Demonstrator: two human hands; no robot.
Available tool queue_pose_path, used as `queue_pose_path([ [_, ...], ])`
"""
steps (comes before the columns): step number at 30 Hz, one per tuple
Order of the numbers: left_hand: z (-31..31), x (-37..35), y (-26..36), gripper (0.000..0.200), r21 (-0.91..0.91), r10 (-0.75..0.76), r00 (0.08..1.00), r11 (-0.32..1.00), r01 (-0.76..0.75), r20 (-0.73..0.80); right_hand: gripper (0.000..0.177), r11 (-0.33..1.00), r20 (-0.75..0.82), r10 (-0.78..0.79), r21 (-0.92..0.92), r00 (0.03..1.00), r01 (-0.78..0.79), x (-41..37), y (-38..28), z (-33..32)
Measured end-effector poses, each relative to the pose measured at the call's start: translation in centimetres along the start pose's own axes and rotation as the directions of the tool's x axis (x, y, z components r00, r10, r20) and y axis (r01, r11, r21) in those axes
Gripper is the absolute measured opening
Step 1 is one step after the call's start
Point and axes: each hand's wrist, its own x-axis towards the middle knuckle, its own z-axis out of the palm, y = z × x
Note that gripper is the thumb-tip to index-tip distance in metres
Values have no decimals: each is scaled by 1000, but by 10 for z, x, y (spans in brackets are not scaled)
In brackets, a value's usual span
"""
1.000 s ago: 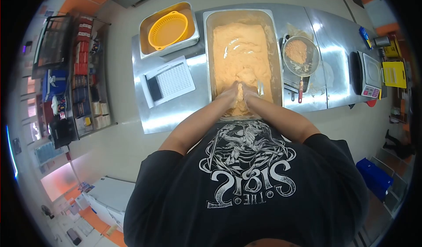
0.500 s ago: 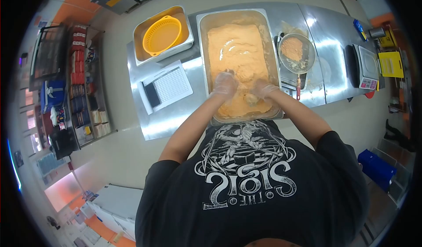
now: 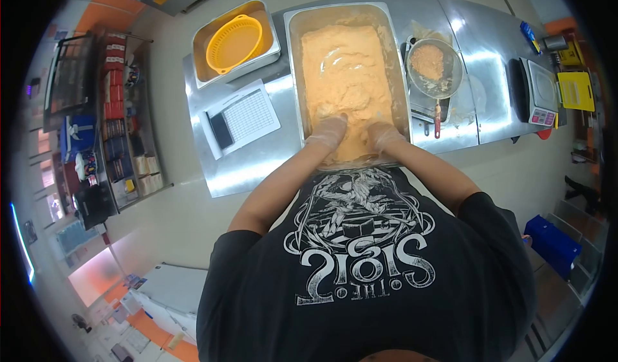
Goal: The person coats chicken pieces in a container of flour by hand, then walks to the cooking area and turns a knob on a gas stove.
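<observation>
A deep rectangular metal tray (image 3: 394, 66) holds a mass of pale orange mixture (image 3: 347, 59), smooth and shiny toward its far part. Both hands wear clear gloves and are in the mixture near the tray's close end. My left hand (image 3: 329, 132) is at the left side, its fingers partly sunk in the mixture. At the right side, my right hand (image 3: 384, 137) presses into the same mixture, fingers mostly covered. How far the fingers of either hand are curled is hidden.
Left of the tray stand a metal pan (image 3: 273, 48) with a yellow basket (image 3: 235, 43) and a white device (image 3: 243, 119). To the right are a frying pan (image 3: 434, 69) with orange crumbs, a scale (image 3: 539, 95) and a yellow container (image 3: 575, 92).
Both hands have shifted slightly within the mixture, and the mixture around them has changed shape. The tray and table sit a little higher in view.
</observation>
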Motion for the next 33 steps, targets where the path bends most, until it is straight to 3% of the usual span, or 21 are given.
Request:
queue_pose_path([
  [2,-10,-13,-2,23,61,27,998,998,-24,-54,26,992,-143,110,70,984,-101,-15,-8,-18],
  [5,13,-8,-11,23,72,-94,994,993,90,48,27,997,-294,55,-30,954,-67,9,11,8],
  [8,45,-1,-10,23,-19,-323,945,946,324,47,28,994,-249,94,69,964,-79,14,6,15],
  [11,41,-3,-1,25,5,-368,915,928,373,167,31,995,31,-100,1,994,100,27,-2,34],
  [12,37,-3,0,26,219,-189,925,968,120,329,32,998,1,-42,54,999,42,26,-9,37],
  [13,30,-3,0,27,372,-47,859,913,-171,510,34,994,-26,17,109,1000,-14,23,-19,41],
  [14,23,-3,-1,28,444,38,726,768,-461,687,35,984,-50,75,166,996,-66,22,-26,41],
  [16,-7,-19,8,39,242,-65,804,965,-100,591,46,946,-17,110,308,994,-99,27,-33,35],
  [17,-7,-23,7,42,129,-124,833,990,64,539,51,919,2,123,377,992,-115,29,-36,31],
  [18,-7,-26,6,46,-8,-182,857,977,211,482,54,824,-2,235,531,972,-199,27,-40,29],
  [20,13,-20,0,47,-251,-306,866,871,423,396,61,539,48,441,784,896,-307,16,-48,27],
  [23,14,-14,8,53,-535,-480,750,527,661,454,70,252,238,518,875,821,-413,33,-56,34],
  [25,33,-13,0,62,-266,-205,928,919,292,311,72,393,165,510,828,844,-400,40,-59,32],
  [27,38,-12,5,67,-338,-201,930,891,304,307,75,447,120,531,802,839,-397,43,-60,32],
  [28,0,-21,27,68,-549,-342,863,668,501,372,77,433,108,559,808,822,-400,45,-60,31],
  [29,-24,-26,40,68,-692,-437,768,358,626,468,79,420,94,587,814,804,-402,46,-60,29],
  [32,-22,-26,30,66,-678,-427,806,449,582,410,75,399,65,590,843,805,-360,26,-64,-4],
  [33,-11,-20,24,65,-670,-429,809,465,578,401,74,448,32,578,823,815,-349,28,-60,-2],
])
